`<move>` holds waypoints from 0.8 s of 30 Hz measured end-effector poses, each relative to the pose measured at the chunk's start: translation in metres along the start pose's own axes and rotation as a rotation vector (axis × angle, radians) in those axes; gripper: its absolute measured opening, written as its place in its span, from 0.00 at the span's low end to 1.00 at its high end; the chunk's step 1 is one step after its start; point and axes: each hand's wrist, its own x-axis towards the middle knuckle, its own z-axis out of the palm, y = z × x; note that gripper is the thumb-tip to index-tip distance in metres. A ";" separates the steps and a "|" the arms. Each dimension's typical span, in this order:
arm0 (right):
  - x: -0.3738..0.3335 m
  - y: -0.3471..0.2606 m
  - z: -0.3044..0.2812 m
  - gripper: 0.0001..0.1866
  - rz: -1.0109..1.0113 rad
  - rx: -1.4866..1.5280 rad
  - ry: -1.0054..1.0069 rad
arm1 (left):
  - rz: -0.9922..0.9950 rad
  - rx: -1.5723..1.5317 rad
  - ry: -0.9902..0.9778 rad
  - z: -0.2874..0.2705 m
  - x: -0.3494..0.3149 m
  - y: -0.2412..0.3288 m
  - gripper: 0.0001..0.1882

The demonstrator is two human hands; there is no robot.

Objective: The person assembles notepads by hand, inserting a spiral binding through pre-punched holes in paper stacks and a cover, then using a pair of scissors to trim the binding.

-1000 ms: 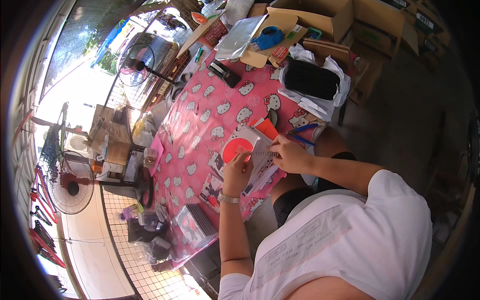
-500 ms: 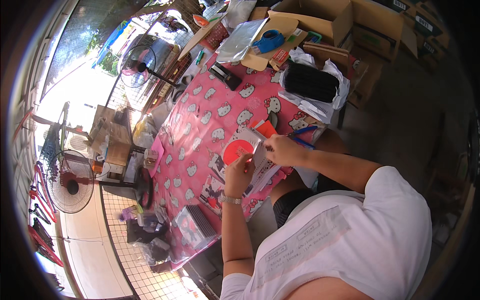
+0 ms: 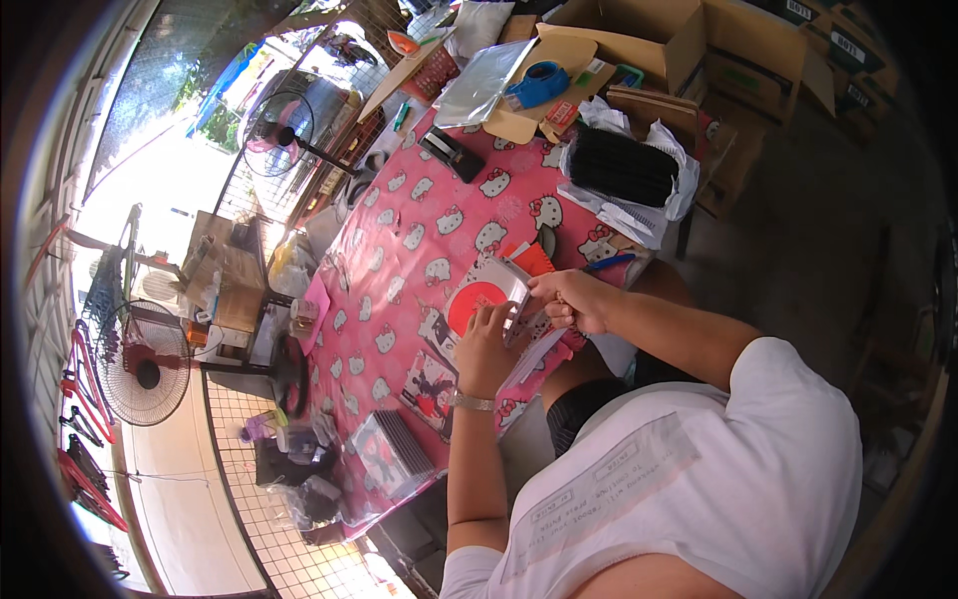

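Note:
A white booklet with a large red circle on its cover (image 3: 476,299) lies before me at the table's near edge. My left hand (image 3: 483,347), with a band round the wrist, holds it, fingers laid over the cover near its right edge. Curled at that same edge is my right hand (image 3: 579,299), thumb and forefinger pinched together; what they hold is too small to make out. Loose white sheets (image 3: 539,351) show below the hands. Behind the booklet sit an orange-red piece (image 3: 534,259) and a blue pen (image 3: 609,263). A picture-covered booklet (image 3: 429,387) lies left of my left wrist.
A pink cartoon-patterned cloth (image 3: 374,290) covers the table. A stack of booklets (image 3: 392,455) stands at its near left corner. Farther back are a black tape dispenser (image 3: 452,154), blue tape (image 3: 542,84), a black bundle on paper (image 3: 621,166) and cardboard boxes (image 3: 639,40). Fans (image 3: 148,371) stand left.
My left hand has shifted from pinching the booklet's edge to lying over its cover. My right hand has curled in more and moved slightly right, and the booklet lies flatter.

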 end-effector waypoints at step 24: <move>0.007 -0.072 0.039 0.13 -1.456 -1.439 -0.197 | -0.006 0.001 0.280 -0.050 0.029 -0.020 0.07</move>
